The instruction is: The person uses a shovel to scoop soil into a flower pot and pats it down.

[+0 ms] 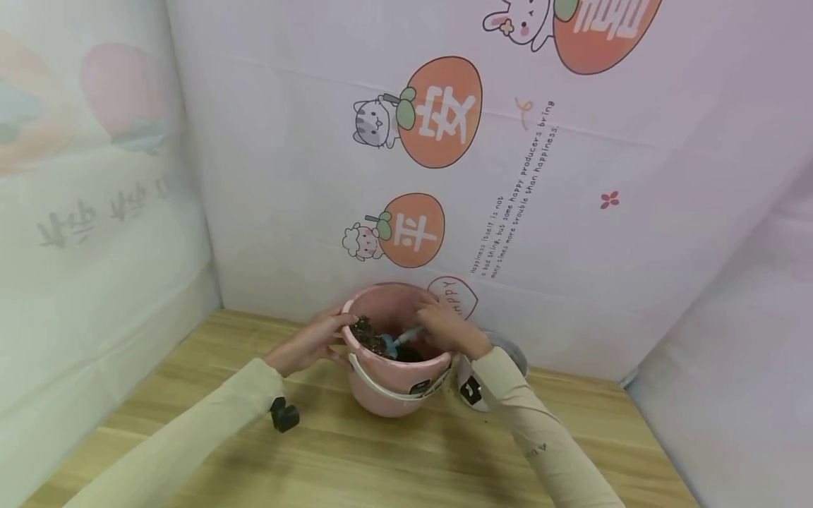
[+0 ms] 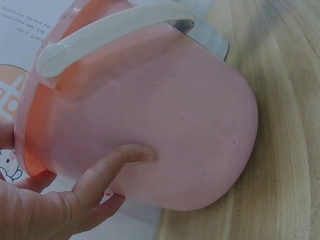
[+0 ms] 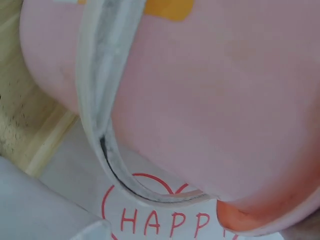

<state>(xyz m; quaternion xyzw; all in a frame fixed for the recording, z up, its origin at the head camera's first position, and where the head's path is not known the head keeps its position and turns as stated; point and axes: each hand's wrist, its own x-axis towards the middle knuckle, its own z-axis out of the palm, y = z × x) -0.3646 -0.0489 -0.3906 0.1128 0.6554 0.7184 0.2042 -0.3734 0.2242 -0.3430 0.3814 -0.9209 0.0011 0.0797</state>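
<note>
A pink bucket [image 1: 381, 395] with a white handle [image 1: 387, 391] stands on the wooden table against the back wall. Dark crumbly soil [image 1: 365, 335] lies inside it. My left hand [image 1: 314, 342] grips the bucket's left rim; in the left wrist view one finger presses on the outer pink wall [image 2: 165, 105]. Reaching in over the right rim, my right hand [image 1: 447, 324] holds a small shovel [image 1: 389, 346] by its pale handle, its blue head against the soil. The right wrist view shows the bucket's outside [image 3: 200, 100] and handle, with the shovel out of sight.
Beside the bucket, partly behind my right forearm, stands a pale container [image 1: 511, 351] with a white item bearing a black label [image 1: 471, 390]. Printed white sheets [image 1: 305, 176] cover the walls around the wooden table [image 1: 356, 466]. A small black device [image 1: 286, 416] is at my left wrist.
</note>
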